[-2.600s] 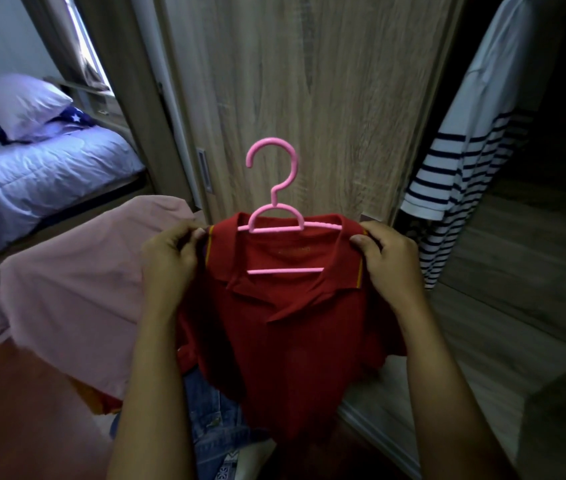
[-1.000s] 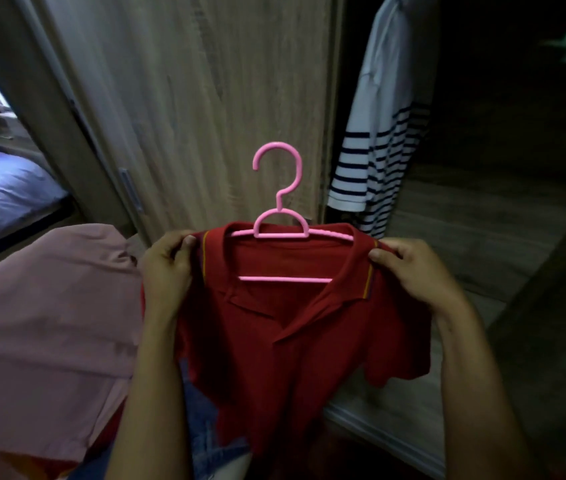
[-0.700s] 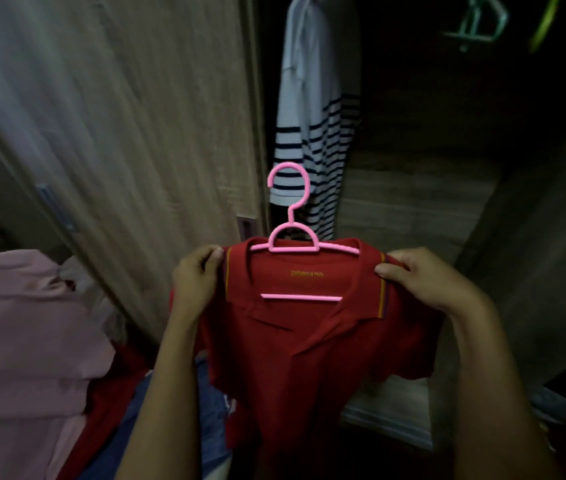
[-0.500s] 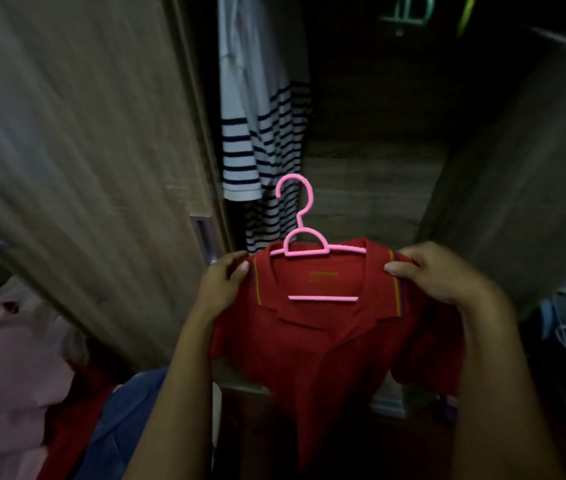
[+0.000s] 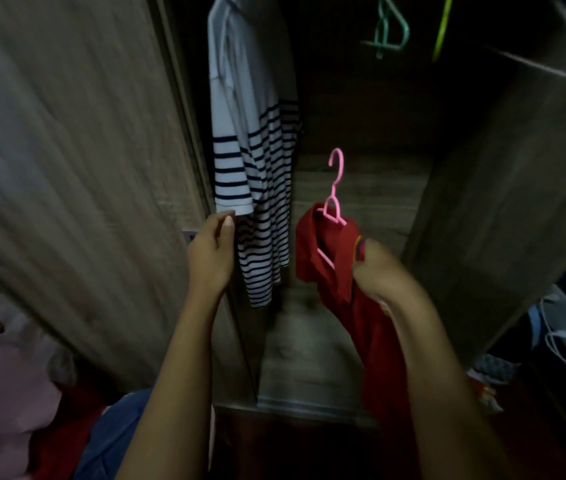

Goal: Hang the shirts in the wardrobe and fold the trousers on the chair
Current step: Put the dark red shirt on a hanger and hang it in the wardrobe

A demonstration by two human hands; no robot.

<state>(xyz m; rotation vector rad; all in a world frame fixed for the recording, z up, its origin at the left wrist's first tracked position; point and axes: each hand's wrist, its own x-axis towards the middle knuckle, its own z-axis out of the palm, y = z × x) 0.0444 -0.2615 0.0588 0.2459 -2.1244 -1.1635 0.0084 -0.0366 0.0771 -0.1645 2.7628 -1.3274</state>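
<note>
At frame centre, inside the wardrobe (image 5: pixel 361 181), a striped shirt (image 5: pixel 257 188) is hanging. Right of it, the right grip (image 5: pixel 381 271) is clenching the red shirt (image 5: pixel 330 268), hanger (image 5: pixel 334 188) upright. Left grip (image 5: pixel 210 258), open and empty, is hovering by the striped sleeve; it should be pushing that aside for room.

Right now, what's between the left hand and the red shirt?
The striped shirt hangs between the left hand and the red shirt, seen in the head view.

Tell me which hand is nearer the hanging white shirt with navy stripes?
Left. The left hand is at the sleeve hem of the white navy-striped shirt; the right hand is apart, gripping the red polo shirt beside it.
</note>
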